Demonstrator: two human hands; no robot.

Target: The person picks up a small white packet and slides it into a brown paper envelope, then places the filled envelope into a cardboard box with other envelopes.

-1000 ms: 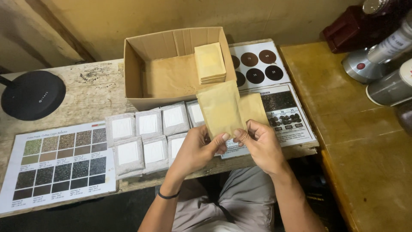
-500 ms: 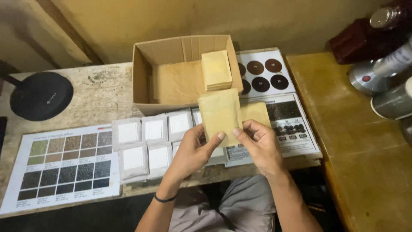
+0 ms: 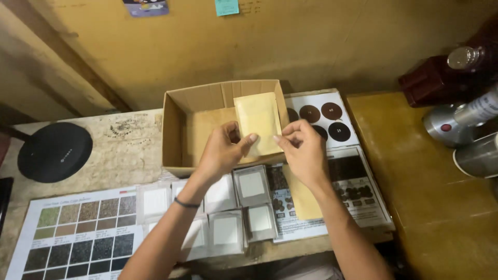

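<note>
Nearest the camera, both forearms are reaching forward over the surface (image 3: 129,150). Below them, a chart (image 3: 78,233) of colour swatches is lying at the left edge, and clear sachets (image 3: 251,185) with white inserts are lying in rows beside it.

The left hand (image 3: 220,153) and right hand (image 3: 303,150) are each pinching a lower corner of a tan pouch (image 3: 258,122). Each grip is closing thumb against forefinger, with the remaining fingers loosely curled. The pouch is extending up and away from both grips, with its long axis running away from the person. It is standing roughly upright, above the right half of the box (image 3: 174,129). Both hands are about equally near it. Whether its lower edge is touching the box floor cannot be told.

A second tan pouch (image 3: 303,199) is lying flat under the right wrist, on a printed sheet (image 3: 358,192).

Farther off, a black disc (image 3: 54,151) is resting at the left. A card with brown circles (image 3: 327,116) is lying right of the box. Metal vessels (image 3: 467,135) are standing on a yellow top at the right. A yellowish wall (image 3: 311,41) is closing the room behind.
</note>
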